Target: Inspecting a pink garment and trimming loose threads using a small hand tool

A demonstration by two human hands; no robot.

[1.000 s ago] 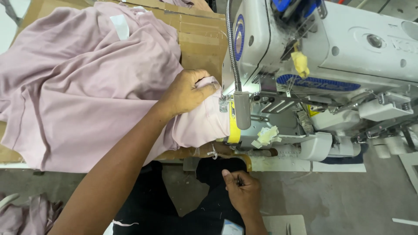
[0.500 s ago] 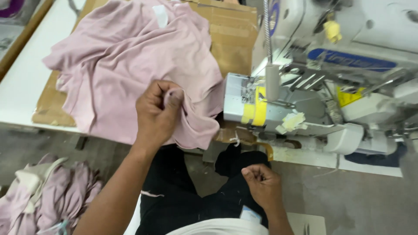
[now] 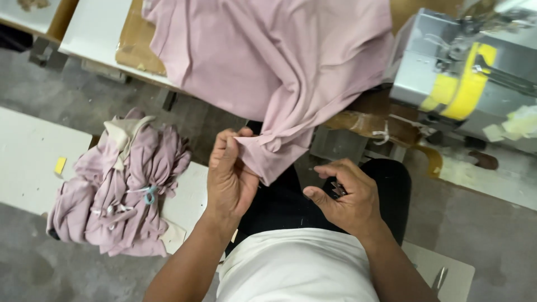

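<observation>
Over the person's lap, a pink garment (image 3: pixel 279 61) spills down from the tabletop (image 3: pixel 92 31), its lower corner hanging just in front of the dark trousers (image 3: pixel 279 201). The left hand (image 3: pixel 230 173) pinches that hanging corner between thumb and fingers, the fabric folded at the grip. The right hand (image 3: pixel 344 196) sits near it but apart from the cloth, fingers curled around a small dark metal tool (image 3: pixel 337 190); what kind of tool it is cannot be told.

Most of the garment lies bunched on a sheet of brown cardboard (image 3: pixel 134 42) that covers part of the tabletop. To the right of the cloth stands a grey sewing machine (image 3: pixel 425 72) with a yellow band (image 3: pixel 464 89) across its front, and scraps of pale thread or fluff cling to its right end. The garment's right edge lies against the machine's side.

On a low white surface (image 3: pixel 28 162) to the left rests a pile of pink garments (image 3: pixel 120 190), bundled and tied with a light cord, with a cream piece on top. A small yellow tag (image 3: pixel 60 165) lies beside the pile. Grey concrete floor (image 3: pixel 486 240) shows on both sides.
</observation>
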